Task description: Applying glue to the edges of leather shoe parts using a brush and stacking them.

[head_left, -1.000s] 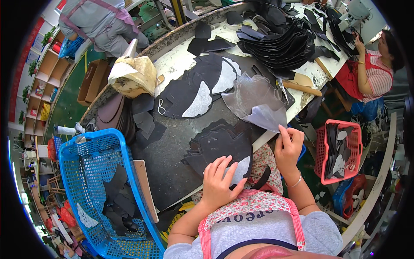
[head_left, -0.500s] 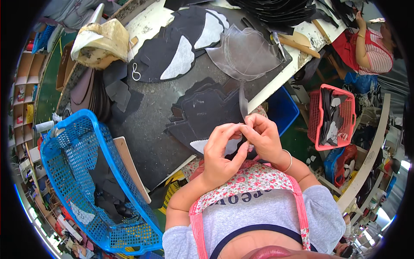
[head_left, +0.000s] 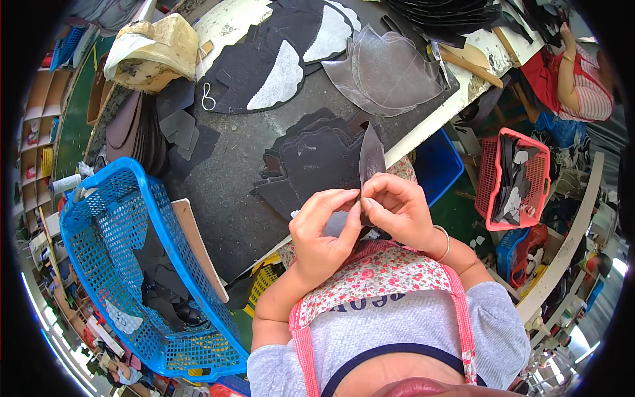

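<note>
At the table's near edge, my left hand (head_left: 324,228) and my right hand (head_left: 400,210) are closed in pinches, side by side. Between their fingertips they hold a dark cut piece of sheet material (head_left: 372,153), turned nearly edge-on, its tip pointing away from me. Its lower end is hidden by the fingers. Just beyond and left of the hands lies a stack of black cut pieces (head_left: 314,162). Farther off are black pieces with white backing patches (head_left: 274,83) and clear shaped plastic sheets (head_left: 390,73).
A blue mesh basket (head_left: 142,188) with black scraps stands on the left, beside a board (head_left: 198,248). To the right are a blue bin (head_left: 442,165) and a pink basket (head_left: 486,185) of cut pieces. A stained block (head_left: 155,53) sits far left; another person (head_left: 575,86) is far right.
Both hands have moved slightly left with the dark piece. The piece has turned, so more of its face shows, and my left fingers pinch it nearer its edge.
</note>
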The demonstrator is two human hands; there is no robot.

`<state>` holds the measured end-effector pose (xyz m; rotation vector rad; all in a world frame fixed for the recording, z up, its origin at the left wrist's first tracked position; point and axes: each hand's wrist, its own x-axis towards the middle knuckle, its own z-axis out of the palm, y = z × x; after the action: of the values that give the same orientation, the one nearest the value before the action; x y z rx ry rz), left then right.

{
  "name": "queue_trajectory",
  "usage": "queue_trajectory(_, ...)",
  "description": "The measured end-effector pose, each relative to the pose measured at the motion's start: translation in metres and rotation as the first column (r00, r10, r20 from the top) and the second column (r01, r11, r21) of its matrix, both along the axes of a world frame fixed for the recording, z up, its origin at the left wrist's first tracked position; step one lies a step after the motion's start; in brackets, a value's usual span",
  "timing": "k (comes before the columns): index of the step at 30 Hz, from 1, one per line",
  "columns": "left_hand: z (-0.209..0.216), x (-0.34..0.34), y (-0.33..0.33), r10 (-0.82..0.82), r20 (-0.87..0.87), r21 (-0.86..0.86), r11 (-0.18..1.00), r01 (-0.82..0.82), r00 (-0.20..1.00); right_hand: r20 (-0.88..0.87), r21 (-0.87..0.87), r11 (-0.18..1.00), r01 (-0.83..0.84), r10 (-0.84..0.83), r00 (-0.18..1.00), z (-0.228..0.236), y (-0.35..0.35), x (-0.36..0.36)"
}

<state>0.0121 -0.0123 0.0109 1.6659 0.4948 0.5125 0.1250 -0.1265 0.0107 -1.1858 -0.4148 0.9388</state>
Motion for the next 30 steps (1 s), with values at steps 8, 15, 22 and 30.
queue_trajectory(8,-0.007,0.010,-0.007,0.080,-0.015,-0.511,0.856,-0.076,0.997,0.165,-0.004,1.000,-0.029,0.029,0.986,-0.006,-0.015,0.005)
queue_trajectory(15,-0.005,0.025,-0.019,-0.094,0.012,0.030,0.995,0.093,0.996,0.354,-0.250,0.957,0.144,-0.048,0.934,0.011,-0.016,0.008)
queue_trajectory(22,-0.013,0.028,-0.022,0.034,-0.070,0.196,0.980,-0.019,0.997,0.796,-0.191,0.922,0.337,-0.056,0.602,0.008,-0.033,0.027)
queue_trajectory(30,0.022,0.042,-0.027,-0.197,0.046,-0.590,0.786,0.186,0.979,0.848,-0.104,0.951,0.290,-0.067,0.525,0.021,-0.040,0.019)
